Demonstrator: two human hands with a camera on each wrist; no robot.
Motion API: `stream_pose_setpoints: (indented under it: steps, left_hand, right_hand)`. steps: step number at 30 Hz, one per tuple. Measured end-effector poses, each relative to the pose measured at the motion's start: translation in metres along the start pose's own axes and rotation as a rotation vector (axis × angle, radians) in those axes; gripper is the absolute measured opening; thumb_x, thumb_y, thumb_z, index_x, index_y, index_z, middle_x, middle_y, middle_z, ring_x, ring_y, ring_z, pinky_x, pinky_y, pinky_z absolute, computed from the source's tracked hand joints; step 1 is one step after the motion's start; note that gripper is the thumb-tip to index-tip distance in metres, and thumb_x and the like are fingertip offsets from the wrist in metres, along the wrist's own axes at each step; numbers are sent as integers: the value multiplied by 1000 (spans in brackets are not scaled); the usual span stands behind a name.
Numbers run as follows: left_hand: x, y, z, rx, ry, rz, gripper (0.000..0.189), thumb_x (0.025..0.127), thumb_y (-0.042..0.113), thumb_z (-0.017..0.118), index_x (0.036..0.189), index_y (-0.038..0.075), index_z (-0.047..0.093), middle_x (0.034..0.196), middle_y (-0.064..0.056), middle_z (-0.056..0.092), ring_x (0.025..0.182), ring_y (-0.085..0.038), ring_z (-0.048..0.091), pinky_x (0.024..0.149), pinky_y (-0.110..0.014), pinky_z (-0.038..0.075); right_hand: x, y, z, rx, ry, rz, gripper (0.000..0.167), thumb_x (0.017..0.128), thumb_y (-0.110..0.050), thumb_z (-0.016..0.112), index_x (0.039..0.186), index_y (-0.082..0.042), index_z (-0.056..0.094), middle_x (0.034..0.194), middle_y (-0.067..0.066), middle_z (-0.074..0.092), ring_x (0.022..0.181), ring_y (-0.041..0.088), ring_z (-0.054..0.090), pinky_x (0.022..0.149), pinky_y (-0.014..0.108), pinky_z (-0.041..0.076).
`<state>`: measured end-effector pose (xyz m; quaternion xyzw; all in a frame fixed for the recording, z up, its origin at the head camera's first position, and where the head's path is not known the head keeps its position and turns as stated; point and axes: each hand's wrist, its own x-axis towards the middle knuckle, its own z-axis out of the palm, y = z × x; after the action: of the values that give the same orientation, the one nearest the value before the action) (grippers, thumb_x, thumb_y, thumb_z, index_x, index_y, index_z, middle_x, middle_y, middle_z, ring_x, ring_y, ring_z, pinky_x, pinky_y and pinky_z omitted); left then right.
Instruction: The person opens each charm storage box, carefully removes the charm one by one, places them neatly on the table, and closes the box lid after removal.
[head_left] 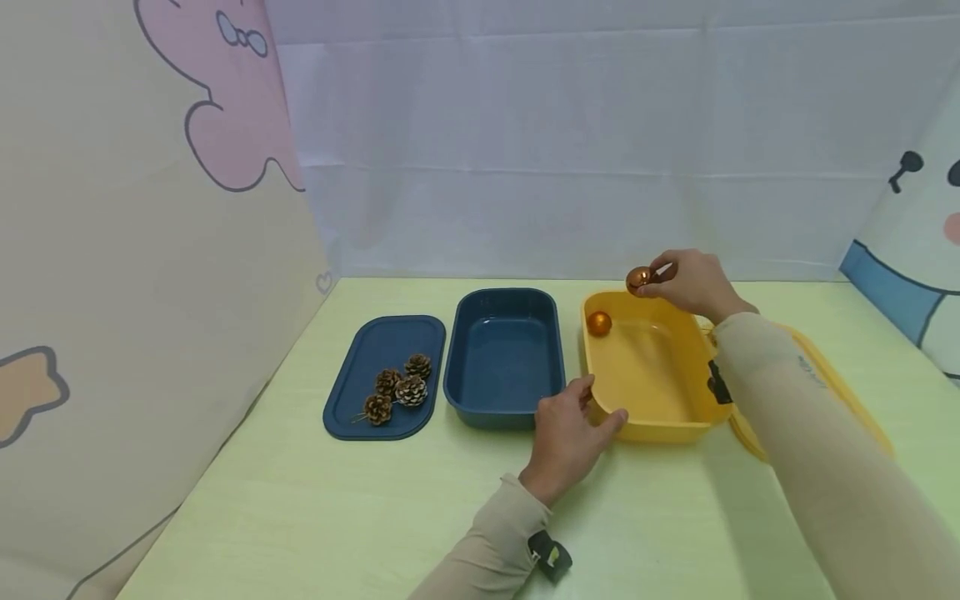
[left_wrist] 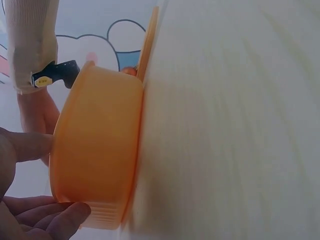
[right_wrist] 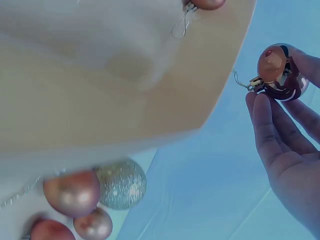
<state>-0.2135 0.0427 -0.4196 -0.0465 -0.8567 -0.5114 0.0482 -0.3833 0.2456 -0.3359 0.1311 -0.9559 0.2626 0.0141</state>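
My right hand (head_left: 691,279) pinches a shiny copper Christmas ball (head_left: 639,280) above the far rim of a yellow box (head_left: 667,432). The ball's metal cap and wire loop show in the right wrist view. Inside the box, another orange Christmas ball (head_left: 598,323) lies by the far left corner. My left hand (head_left: 567,433) holds the box's near left corner, its thumb at the front rim and its fingers along the left wall, as the left wrist view also shows.
Left of the yellow box stands a dark blue box (head_left: 504,419). Several pine cones (head_left: 411,391) lie on a blue lid (head_left: 347,392). A yellow lid (head_left: 847,392) is partly hidden by my right arm; several ornament balls, including a silvery glitter ball (right_wrist: 120,184), sit beside the yellow box.
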Motion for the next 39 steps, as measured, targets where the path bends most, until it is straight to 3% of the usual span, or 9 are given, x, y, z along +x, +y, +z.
stream_pose_setpoints:
  steps: [6, 20, 30, 39]
  left_hand:
    - [0, 0, 0, 26, 4, 0, 59, 87, 29, 80, 137, 5, 60, 133, -12, 68, 116, -19, 70, 94, -28, 59]
    - [-2, 1, 0, 37, 11, 9, 60, 88, 31, 79, 138, 5, 59, 133, -13, 68, 115, -19, 71, 94, -27, 59]
    - [-2, 5, -3, 69, 26, 22, 59, 87, 29, 79, 137, 3, 61, 129, -11, 70, 113, -17, 71, 95, -28, 59]
    - [-4, 5, 0, 82, 17, 7, 59, 87, 30, 79, 137, 5, 61, 127, -11, 72, 112, -16, 70, 95, -28, 58]
  right_hand:
    - [-4, 8, -12, 2, -12, 9, 53, 93, -35, 71, 127, 4, 60, 118, 30, 69, 109, 49, 60, 96, 64, 48]
    - [-16, 34, -38, -64, -26, 28, 62, 94, -44, 68, 131, 4, 57, 120, 32, 67, 114, 52, 56, 98, 70, 43]
    - [-30, 61, -67, -195, -16, 41, 62, 91, -45, 69, 124, 7, 59, 111, 33, 68, 100, 49, 61, 82, 63, 50]
    - [-54, 97, -72, -187, -32, 126, 67, 93, -46, 67, 125, 12, 56, 113, 39, 64, 98, 54, 60, 73, 56, 53]
